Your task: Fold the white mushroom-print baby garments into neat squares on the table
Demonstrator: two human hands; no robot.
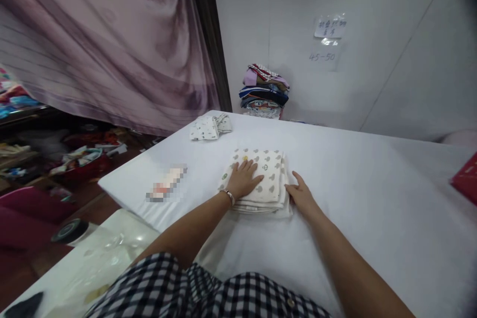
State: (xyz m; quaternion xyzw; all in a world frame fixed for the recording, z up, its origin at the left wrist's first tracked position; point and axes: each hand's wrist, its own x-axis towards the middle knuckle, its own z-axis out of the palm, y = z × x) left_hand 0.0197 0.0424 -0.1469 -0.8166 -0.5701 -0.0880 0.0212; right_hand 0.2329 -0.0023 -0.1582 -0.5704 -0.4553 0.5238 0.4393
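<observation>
A neatly folded stack of white cloth point(271, 191) with a grey printed pattern and a few green and yellow marks lies on the white-covered table point(354, 198). My left hand point(244, 179) rests flat on its top, fingers spread; a bracelet circles that wrist. At the stack's right edge is my right hand point(301, 196), its thumb tip touching the cloth's side and its index finger apart from the thumb. Its other fingers are mostly hidden. Farther back on the table lies a smaller crumpled white cloth point(205, 128) with dark print.
A blurred-out flat object point(167, 184) lies left of the stack. Folded clothes point(264, 93) are piled by the wall. A lower surface with clear plastic point(108, 258) is at front left. A red object point(465, 179) sits at the right edge. A pink curtain point(122, 35) hangs at left.
</observation>
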